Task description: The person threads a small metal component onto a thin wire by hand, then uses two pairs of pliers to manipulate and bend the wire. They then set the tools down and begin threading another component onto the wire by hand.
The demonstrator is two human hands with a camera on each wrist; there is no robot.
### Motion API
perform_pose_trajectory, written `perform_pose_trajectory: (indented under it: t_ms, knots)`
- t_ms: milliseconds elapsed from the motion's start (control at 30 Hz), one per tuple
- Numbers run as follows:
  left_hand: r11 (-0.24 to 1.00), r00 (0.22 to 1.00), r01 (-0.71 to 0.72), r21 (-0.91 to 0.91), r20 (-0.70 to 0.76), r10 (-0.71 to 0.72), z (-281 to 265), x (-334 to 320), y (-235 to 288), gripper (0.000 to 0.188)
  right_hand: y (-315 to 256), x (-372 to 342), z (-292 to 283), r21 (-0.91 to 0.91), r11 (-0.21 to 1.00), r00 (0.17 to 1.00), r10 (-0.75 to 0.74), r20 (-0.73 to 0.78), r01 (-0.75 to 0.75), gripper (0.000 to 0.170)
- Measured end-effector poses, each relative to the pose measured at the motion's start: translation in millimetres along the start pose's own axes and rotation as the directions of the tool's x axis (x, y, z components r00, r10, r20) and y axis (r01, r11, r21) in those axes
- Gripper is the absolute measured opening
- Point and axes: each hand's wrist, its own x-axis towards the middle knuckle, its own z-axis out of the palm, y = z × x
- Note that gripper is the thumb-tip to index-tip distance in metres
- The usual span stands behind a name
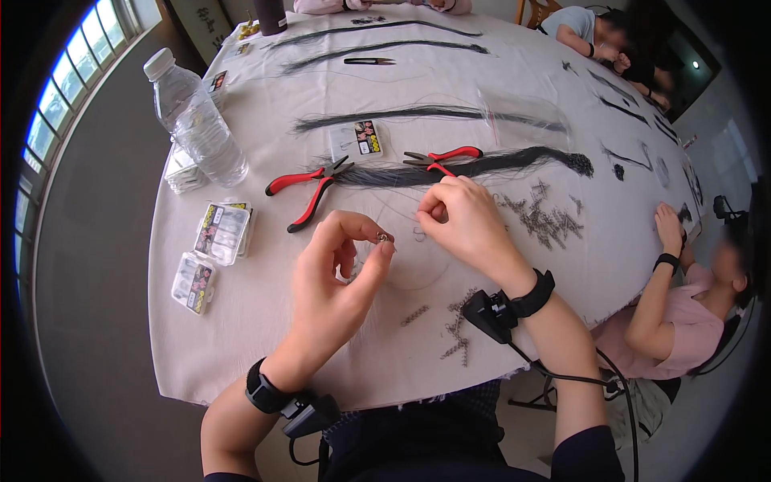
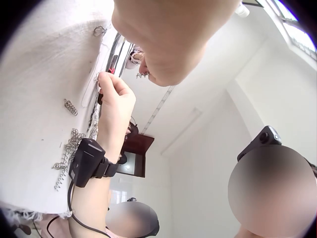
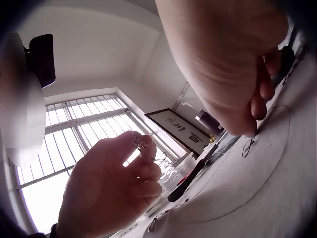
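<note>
Head view: nearest the table's front edge, a single short coil (image 1: 414, 315) lies on the pale cloth (image 1: 241, 329), with a loose chain of coils (image 1: 462, 350) just to its right. Above the cloth, the left hand (image 1: 333, 269) pinches a small metal coil (image 1: 383, 238) between thumb and forefinger, its other fingers bent inward. The right hand (image 1: 467, 218) sits near it, apart from the coil, thumb and forefinger brought together; whether a fine strand runs between those tips I cannot tell. A thin dark loop (image 3: 248, 147) shows close to the right fingertips in the right wrist view.

To the left lie small clear cases (image 1: 193, 283), and to the right spreads a heap of coils (image 1: 542, 221). Beyond the hands, red-handled pliers (image 1: 301, 181) and a second red-handled pair (image 1: 458, 153) rest at a long bundle of dark strands (image 1: 514, 163). A labelled case (image 1: 371, 138) lies just past it, and a water bottle (image 1: 210, 132) stands tilted in view at left. Farther off are dark snips (image 1: 369, 61) and more strands (image 1: 385, 30).
</note>
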Motion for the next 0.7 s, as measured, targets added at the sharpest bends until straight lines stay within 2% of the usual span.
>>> perform_pose_trajectory:
  t_ms: [67, 133, 167, 200, 267, 333, 400, 500, 567, 700]
  knots:
    - [1.000, 1.000, 0.018, 0.007, 0.023, -0.019, 0, 0, -2, 0.014, -1, -1, -1, 0.012, 1.000, 1.000, -0.003, 0.014, 0.003, 0.014]
    - [0.999, 0.999, 0.031, 0.009, 0.023, -0.031, 1, -1, 0, 0.014, -5, -6, -7, 0.345, 0.938, 0.999, -0.041, 0.008, 0.036, 0.008]
    - [0.999, 0.999, 0.044, 0.012, 0.027, -0.044, 1, -1, 1, 0.014, -8, -9, -12, 0.345, 0.938, 0.999, -0.046, 0.011, 0.039, 0.008]
    - [0.999, 0.999, 0.043, 0.011, 0.020, -0.043, 0, 0, 1, 0.014, -12, -14, -19, 0.420, 0.906, 0.997, -0.077, 0.031, 0.057, 0.006]
    - [0.993, 0.994, -0.029, 0.114, 0.112, 0.017, -1, 0, 0, 0.012, -19, -22, -26, 0.496, 0.866, 0.993, -0.109, 0.049, 0.070, 0.006]
    - [0.993, 0.992, -0.035, 0.112, 0.122, 0.021, 0, 0, -2, 0.012, -23, -32, -28, 0.657, 0.754, 0.988, -0.108, 0.110, 0.010, 0.007]
    - [0.993, 0.990, -0.034, 0.112, 0.137, 0.018, 2, -1, -2, 0.013, -27, -36, -30, 0.666, 0.746, 0.987, -0.114, 0.113, 0.010, 0.006]
    - [0.990, 0.986, -0.015, 0.143, 0.165, -0.009, 3, -3, 4, 0.013, -32, -40, -33, 0.692, 0.716, 0.977, -0.076, 0.201, -0.087, 0.014]
    - [0.982, 0.990, 0.000, 0.187, 0.140, -0.026, 5, -4, 8, 0.013, -33, -41, -32, 0.761, 0.628, 0.972, -0.027, 0.235, -0.166, 0.022]
    - [0.973, 0.989, -0.026, 0.230, 0.150, -0.009, 7, -5, 10, 0.013, -32, -41, -33, 0.762, 0.630, 0.972, -0.049, 0.231, -0.149, 0.029]
